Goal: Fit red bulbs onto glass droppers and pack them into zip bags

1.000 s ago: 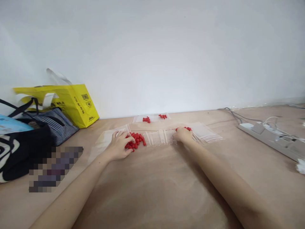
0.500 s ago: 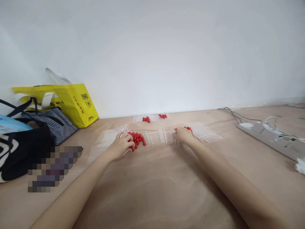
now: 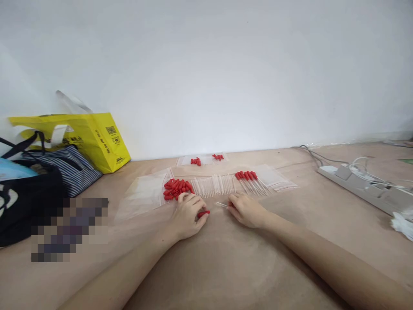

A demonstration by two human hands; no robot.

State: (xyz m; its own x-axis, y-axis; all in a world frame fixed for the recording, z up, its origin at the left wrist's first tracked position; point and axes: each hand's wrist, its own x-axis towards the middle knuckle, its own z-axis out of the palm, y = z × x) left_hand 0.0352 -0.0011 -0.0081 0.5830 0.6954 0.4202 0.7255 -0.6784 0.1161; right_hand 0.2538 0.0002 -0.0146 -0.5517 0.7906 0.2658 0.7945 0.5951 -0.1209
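Pinched in my left hand [image 3: 190, 215] is a red rubber bulb [image 3: 203, 213], its narrow end pointing right. My right hand [image 3: 243, 209] grips a thin clear dropper tube [image 3: 221, 204], whose free end points left toward the bulb; a small gap lies between them. Behind my left hand is a pile of red rubber bulbs [image 3: 176, 187]. A row of loose clear tubes [image 3: 213, 185] lies beyond both hands. To its right, several droppers [image 3: 250, 178] with red bulbs on their tubes lie side by side.
Clear plastic bags [image 3: 145, 189] lie left and right [image 3: 274, 176] of the row. Against the wall is another bag [image 3: 206, 159] with red bulbs on it. A yellow bag [image 3: 106, 142] and striped pouch [image 3: 77, 163] stand left; a power strip [image 3: 358, 187] lies right.
My left hand has moved right and nearer from the pile, bringing a red bulb. My right hand has come nearer from the row's right end with a tube, uncovering the capped droppers.
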